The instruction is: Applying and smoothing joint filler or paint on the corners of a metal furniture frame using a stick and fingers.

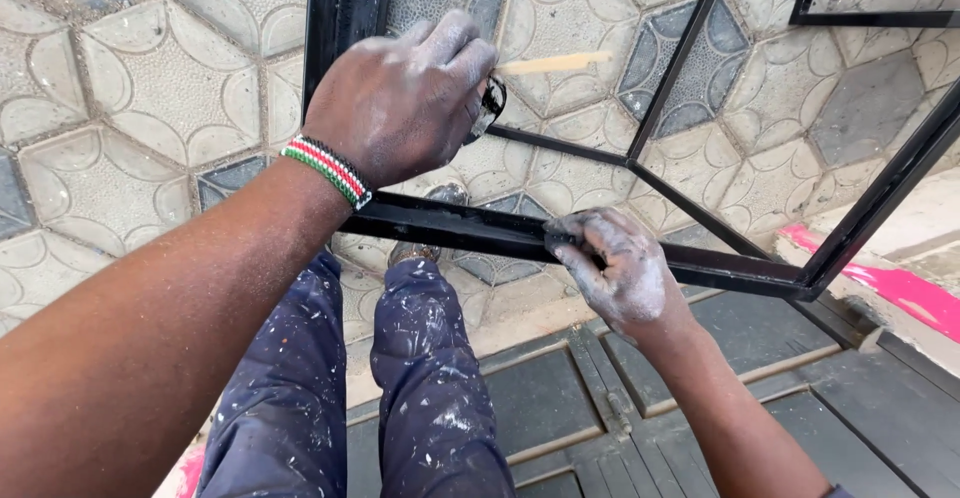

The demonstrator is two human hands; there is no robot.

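A black-painted metal frame with thin diagonal bars stands in front of me over patterned paving. My left hand, dusted with pale powder and wearing a striped bead bracelet, is closed on a small brush. The brush's pale wooden handle pokes out to the right, and its dark end sits by the frame's upright bar. My right hand, also smeared with grey, grips the frame's lower horizontal bar near its middle. Whether anything lies under its fingers is hidden.
My legs in paint-spattered dark blue trousers and a shoe are below the frame. A dark panelled metal door lies flat on the ground. A pink-painted kerb runs at the right. Another black frame corner shows at the top right.
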